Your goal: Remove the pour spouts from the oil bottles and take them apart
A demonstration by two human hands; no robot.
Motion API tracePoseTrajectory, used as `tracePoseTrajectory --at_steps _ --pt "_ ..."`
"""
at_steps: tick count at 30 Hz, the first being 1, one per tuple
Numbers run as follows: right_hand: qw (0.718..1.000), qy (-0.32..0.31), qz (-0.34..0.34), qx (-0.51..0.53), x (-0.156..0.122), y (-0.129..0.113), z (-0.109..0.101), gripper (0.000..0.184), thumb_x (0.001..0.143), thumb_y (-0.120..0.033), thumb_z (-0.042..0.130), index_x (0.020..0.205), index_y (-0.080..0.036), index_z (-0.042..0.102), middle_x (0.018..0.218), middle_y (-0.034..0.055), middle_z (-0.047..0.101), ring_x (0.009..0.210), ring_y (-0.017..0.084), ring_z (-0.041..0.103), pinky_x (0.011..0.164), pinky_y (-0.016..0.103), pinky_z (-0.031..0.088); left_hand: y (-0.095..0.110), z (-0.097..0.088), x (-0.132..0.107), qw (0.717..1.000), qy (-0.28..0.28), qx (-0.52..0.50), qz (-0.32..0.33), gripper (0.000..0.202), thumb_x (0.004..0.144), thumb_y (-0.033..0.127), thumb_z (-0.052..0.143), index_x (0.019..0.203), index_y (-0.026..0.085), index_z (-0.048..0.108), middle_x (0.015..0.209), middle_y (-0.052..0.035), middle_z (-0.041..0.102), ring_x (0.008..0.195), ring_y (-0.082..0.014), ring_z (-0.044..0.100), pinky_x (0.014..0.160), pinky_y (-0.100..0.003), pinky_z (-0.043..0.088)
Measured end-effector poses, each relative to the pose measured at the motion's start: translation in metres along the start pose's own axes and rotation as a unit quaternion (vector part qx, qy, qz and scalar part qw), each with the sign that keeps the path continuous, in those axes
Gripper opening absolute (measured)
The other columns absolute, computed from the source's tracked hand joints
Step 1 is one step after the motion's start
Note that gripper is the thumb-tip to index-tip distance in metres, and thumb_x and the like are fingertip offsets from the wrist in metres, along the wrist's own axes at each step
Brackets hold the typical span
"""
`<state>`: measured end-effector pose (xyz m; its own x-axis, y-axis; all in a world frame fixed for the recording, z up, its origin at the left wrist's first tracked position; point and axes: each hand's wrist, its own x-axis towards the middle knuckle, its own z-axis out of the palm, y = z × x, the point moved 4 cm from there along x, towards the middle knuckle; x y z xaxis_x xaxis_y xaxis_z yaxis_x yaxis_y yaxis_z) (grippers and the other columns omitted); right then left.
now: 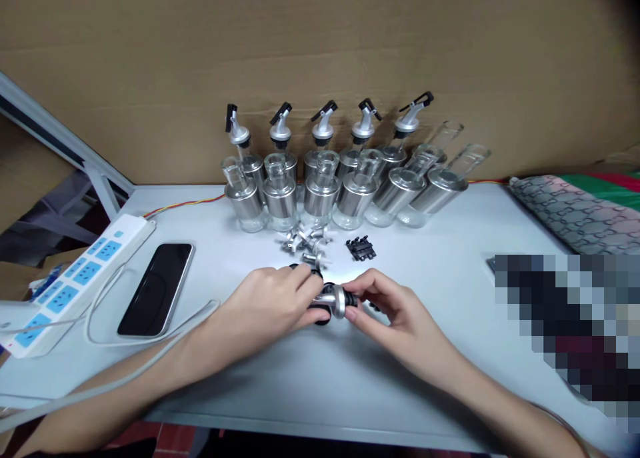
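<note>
Forearms come in from the bottom edge across a white table (300,385), and both hands meet near its middle. The left hand (273,305) and right hand (387,305) pinch a small metal pourer (336,301) between them. It lies sideways just above the tabletop, with the fingertips of each hand pressed on one end. Black ring parts (320,319) sit under the left fingers, which partly cover them, so their number is hard to make out.

A grey cable (150,341) loops to the left of the left wrist. Beyond it lie a dark phone (156,288) and a white power strip (75,281) with blue sockets. On the right, a pixelated block (565,325) hides whatever lies there.

Just past the hands sits a heap of loose metal spouts (306,241), with a small cluster of black clips (361,248) beside it. Behind these stand glass bottles (320,195) with silver collars. The far row carries fitted pourer tops (323,135), while two bottles at the right end look tilted. A patterned cloth (570,211) lies at the far right. A cardboard wall (320,45) closes off the back.
</note>
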<state>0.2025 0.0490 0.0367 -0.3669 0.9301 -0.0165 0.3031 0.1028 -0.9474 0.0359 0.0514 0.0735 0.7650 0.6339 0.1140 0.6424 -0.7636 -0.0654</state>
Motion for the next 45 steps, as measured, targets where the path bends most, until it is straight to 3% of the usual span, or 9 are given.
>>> tracePoseTrajectory --at_steps 4,13,21,26,29,31,35,37,45 --pt "0.998 -0.023 0.018 0.062 -0.003 -0.005 0.002 0.013 0.082 -0.031 0.058 0.089 -0.021 0.055 0.068 -0.0026 0.051 0.059 0.011 0.046 0.055 0.022 0.039 0.007 0.000 -0.001 0.993 0.083 -0.063 0.057 0.041 0.102 0.034 0.024 0.074 0.016 0.049 0.063 0.0005 0.056 0.053 -0.0135 0.054 0.048 -0.026 0.034" --pt "0.992 -0.012 -0.019 0.121 -0.006 -0.017 -0.003 0.011 0.078 -0.023 0.062 0.081 -0.021 0.052 0.070 -0.0032 0.051 0.058 0.008 0.045 0.055 0.020 0.041 0.002 0.000 0.002 0.928 0.054 -0.367 -0.011 0.041 0.101 0.037 0.026 0.073 0.017 0.049 0.062 0.0027 0.050 0.055 -0.0096 0.045 0.054 -0.021 0.034" --pt "0.981 0.044 -0.187 0.029 -0.017 -0.032 0.000 0.018 0.075 -0.010 0.059 0.081 -0.023 0.048 0.066 -0.0036 0.051 0.053 0.009 0.044 0.047 0.020 0.040 0.007 0.003 -0.002 0.752 -0.034 -0.643 -0.137 0.038 0.094 0.036 0.037 0.061 0.018 0.036 0.058 0.0055 0.032 0.054 -0.0083 0.030 0.053 -0.022 0.026" --pt "0.906 0.038 -0.394 -0.147 -0.019 -0.046 -0.002 0.018 0.082 -0.010 0.055 0.096 -0.020 0.051 0.070 0.0021 0.061 0.058 0.013 0.052 0.053 0.025 0.046 0.012 0.017 -0.001 0.556 -0.112 -0.791 -0.231 0.043 0.084 0.049 0.047 0.057 0.019 0.033 0.052 0.0079 0.026 0.046 -0.0064 0.018 0.045 -0.024 0.014" --pt "0.875 0.051 -0.418 -0.240 -0.017 -0.050 -0.006 0.018 0.084 -0.006 0.054 0.095 -0.019 0.055 0.066 0.0024 0.062 0.054 0.012 0.052 0.048 0.023 0.044 0.014 0.022 0.000 0.507 -0.120 -0.821 -0.231 0.046 0.083 0.046 0.048 0.053 0.020 0.026 0.050 0.0089 0.020 0.042 -0.0050 0.012 0.043 -0.024 0.008" --pt "0.881 0.050 -0.411 -0.230 -0.015 -0.048 -0.010 0.020 0.083 -0.005 0.055 0.097 -0.020 0.057 0.071 0.0038 0.064 0.058 0.013 0.055 0.051 0.023 0.047 0.012 0.021 -0.001 0.553 -0.105 -0.796 -0.220 0.043 0.087 0.044 0.043 0.055 0.020 0.026 0.052 0.0077 0.022 0.043 -0.0060 0.016 0.042 -0.023 0.012" --pt "0.960 0.018 -0.277 -0.035 -0.007 -0.034 -0.019 0.022 0.084 -0.016 0.063 0.105 -0.022 0.059 0.085 0.0053 0.065 0.074 0.015 0.062 0.064 0.027 0.054 0.004 0.006 -0.004 0.804 0.006 -0.573 -0.159 0.037 0.097 0.037 0.032 0.066 0.018 0.039 0.061 0.0040 0.038 0.055 -0.0094 0.036 0.053 -0.023 0.029" --pt "0.987 -0.007 -0.142 0.080 -0.001 -0.022 -0.019 0.017 0.084 -0.028 0.064 0.100 -0.022 0.060 0.076 0.0019 0.063 0.065 0.013 0.060 0.058 0.024 0.052 0.004 0.000 -0.004 0.889 0.061 -0.442 -0.102 0.035 0.100 0.035 0.029 0.074 0.018 0.045 0.065 0.0029 0.046 0.057 -0.0099 0.042 0.055 -0.022 0.033" --pt "0.965 -0.034 0.068 0.251 0.004 -0.007 -0.005 0.029 0.075 -0.040 0.073 0.078 -0.017 0.055 0.069 -0.0013 0.058 0.054 0.007 0.052 0.050 0.019 0.045 0.003 0.000 -0.001 0.970 0.170 -0.171 -0.027 0.042 0.102 0.035 0.023 0.077 0.016 0.052 0.063 0.0014 0.054 0.051 -0.0097 0.048 0.051 -0.021 0.036"
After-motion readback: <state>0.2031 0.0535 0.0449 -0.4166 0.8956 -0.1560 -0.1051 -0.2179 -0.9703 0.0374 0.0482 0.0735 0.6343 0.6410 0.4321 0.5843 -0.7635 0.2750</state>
